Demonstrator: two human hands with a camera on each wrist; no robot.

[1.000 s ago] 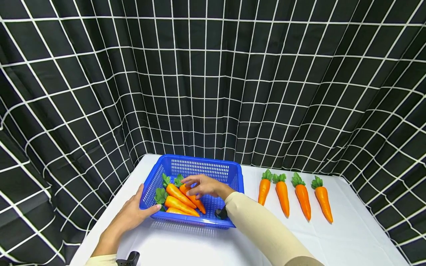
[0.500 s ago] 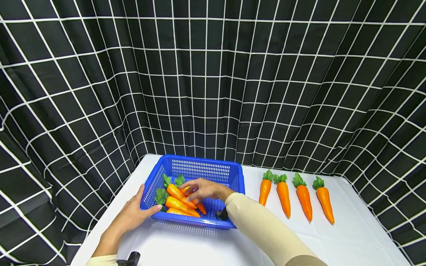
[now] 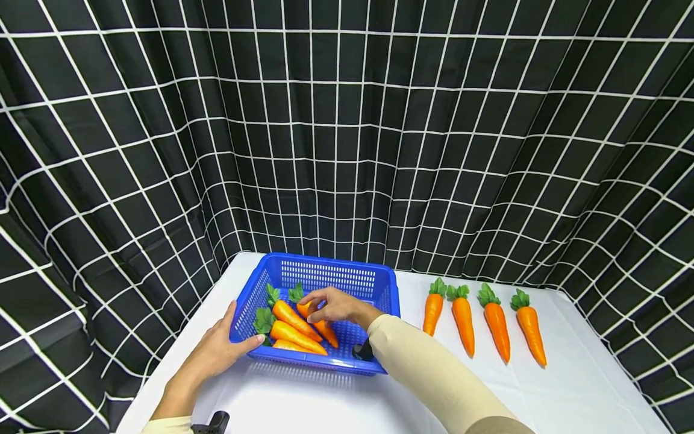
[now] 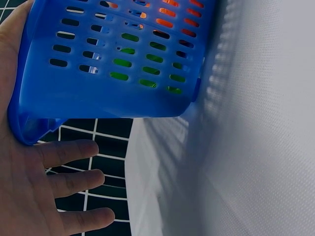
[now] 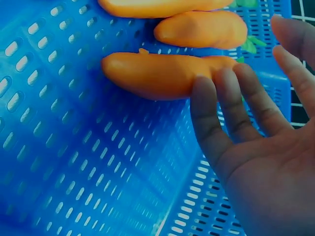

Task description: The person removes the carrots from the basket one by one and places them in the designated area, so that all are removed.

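Observation:
My left hand [image 3: 214, 351] rests at the left corner of a blue plastic basket [image 3: 331, 361]. Its thumb lies on the near rim; in the left wrist view three fingers extend straight past the corner. Over the basket, my right hand [image 3: 333, 305] reaches down to a carrot [image 3: 326, 333] lying inside. Seen from the right wrist, the fingers [image 5: 203, 101] meet the leafy end of that carrot [image 5: 152, 73], while thumb and index stand apart from it. Several other orange carrots [image 3: 293, 322] with green leaves lie slanted to its left, in the basket's left half.
Several carrots [image 3: 494, 331] lie in a row on the white tablecloth [image 3: 591, 386], right of the basket. A black wrist device [image 3: 363, 351] on the right arm sits by the basket's near wall. Black curtains with a white grid [image 3: 347, 150] surround the table.
My right hand has dipped to the carrot, then lifted slightly, and that carrot's leafy end has shifted right, away from its neighbour. The left hand has stayed on the basket.

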